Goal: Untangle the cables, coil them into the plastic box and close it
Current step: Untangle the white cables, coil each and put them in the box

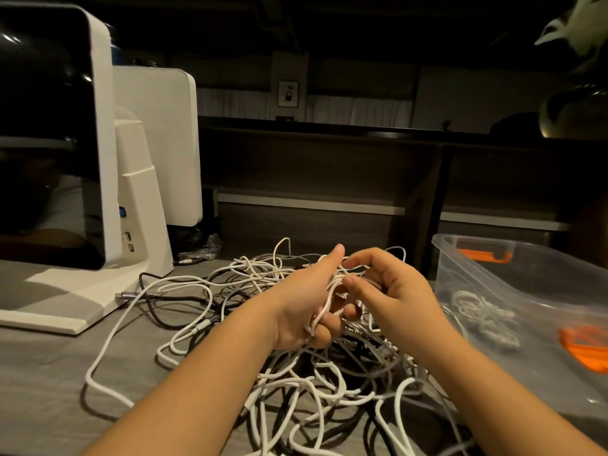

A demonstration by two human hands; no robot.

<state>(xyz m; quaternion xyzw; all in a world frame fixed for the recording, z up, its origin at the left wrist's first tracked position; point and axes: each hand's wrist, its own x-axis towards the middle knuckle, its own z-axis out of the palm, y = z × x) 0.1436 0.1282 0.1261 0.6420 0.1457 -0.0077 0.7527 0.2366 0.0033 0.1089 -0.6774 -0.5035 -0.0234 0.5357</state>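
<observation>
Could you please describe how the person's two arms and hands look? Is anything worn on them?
Both arms are bare, with no sleeves in view. The left hand and the right hand wear no gloves, and no rings, watch or bracelet can be seen on the fingers or wrists. No markings are visible in this dim light.

We see dim warm light | glare on monitor screen (42, 133) | dark background | wide-angle bending at edges

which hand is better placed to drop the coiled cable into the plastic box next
Right, probably. The right hand is next to the plastic box, but the left hand grips the white coil, so it would need handing over.
</observation>
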